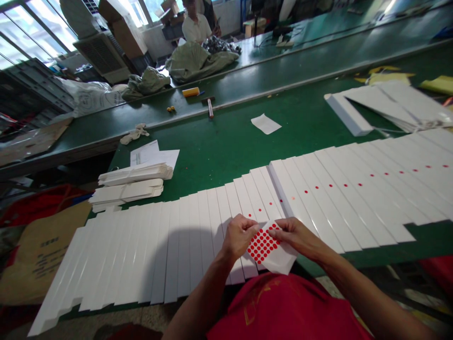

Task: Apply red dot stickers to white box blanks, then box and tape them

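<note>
Between my hands is a white sheet of round red stickers [262, 246], its lower right part bare of dots. My left hand [239, 236] pinches the sheet's upper left edge with thumb and fingers. On the upper right edge, my right hand [292, 232] grips it, thumb over the dots. Whether a loose sticker sits on a fingertip is too small to tell. Beneath the sheet lies a long row of overlapping flat white boxes [198, 236]. Those to the right [339, 198] each bear one red dot, and a few just beyond my hands do too.
Bundled white cartons [130, 186] lie at the left near some papers [155, 153]. A white paper [266, 123] rests on the green table [219, 146]. More white boxes [399, 106] are stacked at the right. Beyond are a hammer [210, 107], a yellow roll [191, 92] and a seated person [196, 28].
</note>
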Demonstrator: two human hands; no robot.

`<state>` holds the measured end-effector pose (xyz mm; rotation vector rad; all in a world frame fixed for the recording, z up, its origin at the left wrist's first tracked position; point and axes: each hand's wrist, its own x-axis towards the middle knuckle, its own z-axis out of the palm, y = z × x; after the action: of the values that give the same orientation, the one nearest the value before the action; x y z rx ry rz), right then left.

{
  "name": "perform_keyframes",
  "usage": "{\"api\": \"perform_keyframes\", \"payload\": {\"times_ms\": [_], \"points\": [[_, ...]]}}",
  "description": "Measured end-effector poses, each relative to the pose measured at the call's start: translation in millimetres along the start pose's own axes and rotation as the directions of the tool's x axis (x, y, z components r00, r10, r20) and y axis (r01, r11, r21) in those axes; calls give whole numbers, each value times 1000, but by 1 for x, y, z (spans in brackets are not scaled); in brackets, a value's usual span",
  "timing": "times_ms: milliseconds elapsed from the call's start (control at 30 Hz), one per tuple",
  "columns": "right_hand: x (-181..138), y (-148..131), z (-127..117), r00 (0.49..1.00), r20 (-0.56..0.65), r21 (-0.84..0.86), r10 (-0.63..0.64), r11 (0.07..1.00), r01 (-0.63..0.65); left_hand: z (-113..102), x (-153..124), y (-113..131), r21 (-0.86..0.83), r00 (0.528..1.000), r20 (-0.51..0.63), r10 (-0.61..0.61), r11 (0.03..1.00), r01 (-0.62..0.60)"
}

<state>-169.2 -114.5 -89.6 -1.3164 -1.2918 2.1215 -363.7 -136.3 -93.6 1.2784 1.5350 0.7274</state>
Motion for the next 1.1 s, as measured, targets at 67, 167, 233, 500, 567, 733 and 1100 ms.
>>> {"api": "perform_keyframes", "payload": {"times_ms": [67,167,233,500,567,733,1100], "points": [[1,1,0,1000,4,-6,-1,1000,1,0,-3,7,-28,1000,15,-14,1000,14],[1,1,0,1000,12,-7,0,1000,0,2,-4,9,-62,1000,-4,-27,998,27],[2,1,1,1000,9,-16,-2,1000,2,4,-3,7,-81,999,-10,-31,996,30],[6,5,2,999,44,37,8,999,-9,-17,10,-35,-98,989,-133,-66,994,53],[6,6,2,999,45,38,15,999,-17,-27,14,-49,7,972,-222,-76,997,79],[6,3,3,999,42,5,29,1000,-29,-37,21,-72,211,946,-303,-118,959,187],[7,0,6,999,28,-46,37,998,-36,-19,15,-87,573,923,-367,113,810,129]]}}
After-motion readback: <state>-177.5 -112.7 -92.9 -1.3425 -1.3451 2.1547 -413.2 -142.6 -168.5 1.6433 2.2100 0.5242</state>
